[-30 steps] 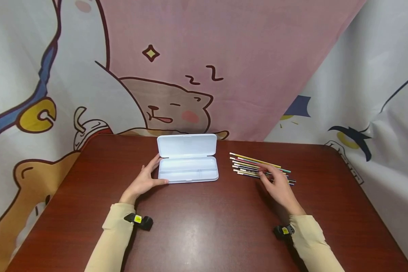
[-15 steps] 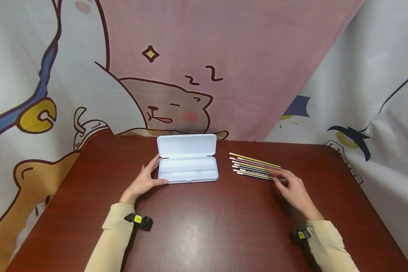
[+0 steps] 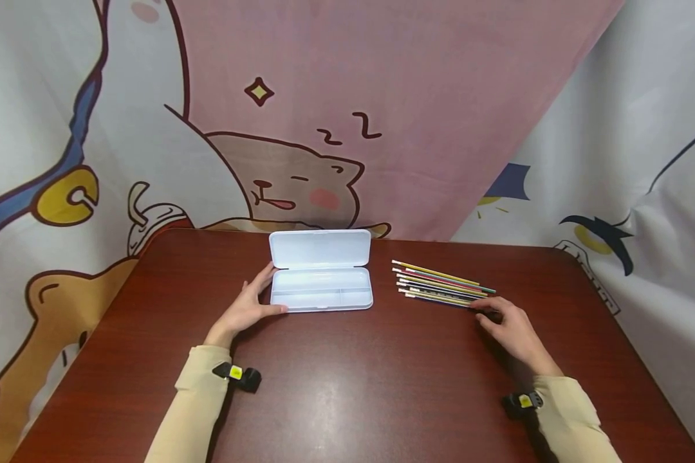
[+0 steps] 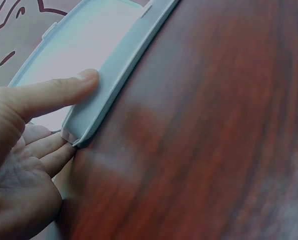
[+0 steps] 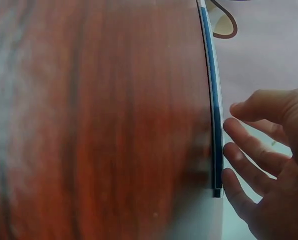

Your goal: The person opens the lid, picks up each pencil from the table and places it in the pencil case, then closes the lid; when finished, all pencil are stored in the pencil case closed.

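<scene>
A white pencil case lies with its lid raised at the back of the table; its compartments hold nothing. My left hand grips its left end, thumb on the front wall and fingers behind the corner. To the right, several slim pencils with white ends at the left lie side by side in a loose bundle. My right hand is at their right ends, fingers loosely bent and not closed round any. In the right wrist view, its fingertips are beside a dark blue pencil; contact is unclear.
The brown wooden table reaches back to a hanging cloth printed with cartoon animals. The case lid stands close to that cloth. A small black camera is worn on each wrist.
My right hand has slid rightward along the pencils and slightly toward me, uncovering their middle and some of their right ends. My left hand and the pencil case have stayed in place.
</scene>
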Demonstrator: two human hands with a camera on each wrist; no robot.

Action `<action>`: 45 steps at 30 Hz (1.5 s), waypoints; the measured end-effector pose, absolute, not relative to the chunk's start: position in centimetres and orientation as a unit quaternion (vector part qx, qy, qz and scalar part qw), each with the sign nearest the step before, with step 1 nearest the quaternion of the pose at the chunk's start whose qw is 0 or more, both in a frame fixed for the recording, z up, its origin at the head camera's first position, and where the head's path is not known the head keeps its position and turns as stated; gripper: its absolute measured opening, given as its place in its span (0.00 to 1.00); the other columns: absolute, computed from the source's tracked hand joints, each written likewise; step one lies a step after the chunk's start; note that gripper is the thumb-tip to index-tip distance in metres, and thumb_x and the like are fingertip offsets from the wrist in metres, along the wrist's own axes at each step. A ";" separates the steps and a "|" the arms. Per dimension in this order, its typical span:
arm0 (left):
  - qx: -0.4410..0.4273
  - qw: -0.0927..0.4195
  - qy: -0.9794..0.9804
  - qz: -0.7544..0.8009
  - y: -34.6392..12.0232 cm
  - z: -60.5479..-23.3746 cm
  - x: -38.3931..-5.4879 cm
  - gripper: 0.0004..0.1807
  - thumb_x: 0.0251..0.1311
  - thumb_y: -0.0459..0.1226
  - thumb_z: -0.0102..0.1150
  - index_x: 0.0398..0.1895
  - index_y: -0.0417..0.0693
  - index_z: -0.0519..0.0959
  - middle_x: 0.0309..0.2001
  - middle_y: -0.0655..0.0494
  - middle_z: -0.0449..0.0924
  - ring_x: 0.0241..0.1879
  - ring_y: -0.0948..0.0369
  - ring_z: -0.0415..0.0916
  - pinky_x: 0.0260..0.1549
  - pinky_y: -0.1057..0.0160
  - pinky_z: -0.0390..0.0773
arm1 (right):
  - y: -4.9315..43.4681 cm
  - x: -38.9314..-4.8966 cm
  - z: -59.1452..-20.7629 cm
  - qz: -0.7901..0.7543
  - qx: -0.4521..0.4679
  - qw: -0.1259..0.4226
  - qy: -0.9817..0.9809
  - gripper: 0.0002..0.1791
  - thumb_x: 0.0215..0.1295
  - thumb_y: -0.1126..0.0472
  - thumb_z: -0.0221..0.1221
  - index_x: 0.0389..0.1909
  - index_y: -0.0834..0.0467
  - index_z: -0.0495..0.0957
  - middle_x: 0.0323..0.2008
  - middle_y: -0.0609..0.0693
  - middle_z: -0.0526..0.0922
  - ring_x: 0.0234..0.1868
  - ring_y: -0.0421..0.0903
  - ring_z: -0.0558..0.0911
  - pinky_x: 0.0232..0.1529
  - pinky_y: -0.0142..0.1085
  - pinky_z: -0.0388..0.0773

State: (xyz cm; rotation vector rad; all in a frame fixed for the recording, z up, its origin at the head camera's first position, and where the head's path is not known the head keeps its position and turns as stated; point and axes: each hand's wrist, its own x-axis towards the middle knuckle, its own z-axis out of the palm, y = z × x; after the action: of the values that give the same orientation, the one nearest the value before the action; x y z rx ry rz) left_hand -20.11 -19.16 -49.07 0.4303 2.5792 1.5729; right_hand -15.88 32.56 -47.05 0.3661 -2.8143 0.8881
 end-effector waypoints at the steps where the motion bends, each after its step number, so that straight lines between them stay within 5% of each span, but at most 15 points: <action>1: 0.140 0.045 0.844 0.516 -19.2 -49.1 -20.1 0.57 0.47 0.34 0.74 0.76 0.39 0.46 0.71 0.40 0.56 0.71 0.49 0.49 0.63 0.40 0.23 | 32.6 -15.9 -47.1 0.295 0.120 0.085 -0.944 0.11 0.59 0.71 0.63 0.44 0.62 0.82 0.42 0.56 0.81 0.41 0.54 0.79 0.39 0.44 0.76; 21: 0.120 0.038 0.836 0.534 -19.0 -49.2 -20.2 0.49 0.45 0.32 0.75 0.69 0.36 0.55 0.70 0.34 0.57 0.70 0.45 0.51 0.65 0.44 0.23 | 33.2 -16.7 -47.0 0.296 0.102 0.051 -0.949 0.12 0.56 0.76 0.61 0.41 0.63 0.82 0.45 0.65 0.79 0.48 0.63 0.75 0.46 0.57 0.70; 45: 0.121 0.041 0.840 0.527 -19.0 -49.1 -19.9 0.50 0.46 0.33 0.75 0.71 0.36 0.55 0.70 0.34 0.56 0.71 0.44 0.50 0.64 0.41 0.23 | 31.1 -16.7 -46.8 0.312 0.133 0.091 -0.936 0.12 0.57 0.76 0.62 0.41 0.61 0.84 0.41 0.57 0.82 0.43 0.55 0.80 0.40 0.46 0.74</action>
State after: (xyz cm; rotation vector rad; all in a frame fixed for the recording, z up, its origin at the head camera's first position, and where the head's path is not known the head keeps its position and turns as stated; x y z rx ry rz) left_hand -19.93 -19.03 -49.12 0.3705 2.5739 1.6137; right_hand -16.65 31.06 -46.85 0.3960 -2.7830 0.9276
